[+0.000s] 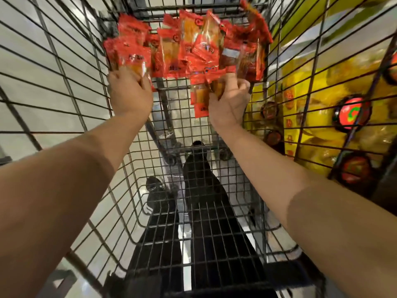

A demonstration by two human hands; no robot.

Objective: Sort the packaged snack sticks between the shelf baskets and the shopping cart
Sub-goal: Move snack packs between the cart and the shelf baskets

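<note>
Mid-gather inside the shopping cart: red snack stick packets heaped against the far end wall, spreading nearly from the left wall to the right. Left hand curled round packets at the heap's near-left corner; right hand pinching a few packets at its near-right edge. Yellow packages visible through the right wall, outside the cart. Likely next: lifting both handfuls clear over the rim without snagging the wire or shedding loose packets.
</note>
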